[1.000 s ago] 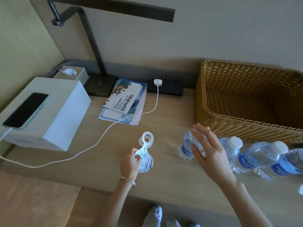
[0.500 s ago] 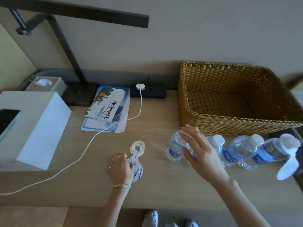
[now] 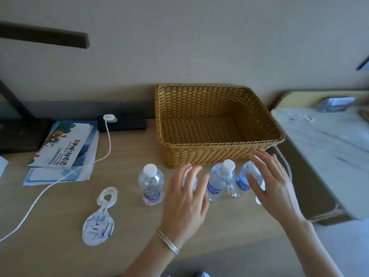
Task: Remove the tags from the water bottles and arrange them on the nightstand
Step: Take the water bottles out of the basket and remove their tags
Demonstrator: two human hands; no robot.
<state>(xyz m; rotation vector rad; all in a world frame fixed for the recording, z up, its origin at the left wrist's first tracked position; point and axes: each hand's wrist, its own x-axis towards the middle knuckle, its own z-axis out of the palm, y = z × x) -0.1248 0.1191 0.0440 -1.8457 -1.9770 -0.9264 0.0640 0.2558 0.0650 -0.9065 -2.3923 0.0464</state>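
Four water bottles (image 3: pixel 220 180) stand upright in a row on the tabletop (image 3: pixel 129 246), just at six o'clock of the wicker basket (image 3: pixel 219 154). The leftmost bottle (image 3: pixel 150 183) stands clear of both hands. The left hand (image 3: pixel 185 198) (a thin bracelet (image 3: pixel 167 241) on its wrist) is released, with fingers spread in front of the second bottle and hiding most of it. The right hand (image 3: pixel 273 184) is also released, its fingers splayed and its thumb across the bottle at the three o'clock end. Whether either hand touches a bottle cannot be told through the blur. A loose tag (image 3: pixel 99 222) lies flat on the tabletop at eight o'clock of the row, well apart from it. A booklet (image 3: pixel 63 144) and a white cable (image 3: pixel 60 180) lie at ten o'clock of the tag.
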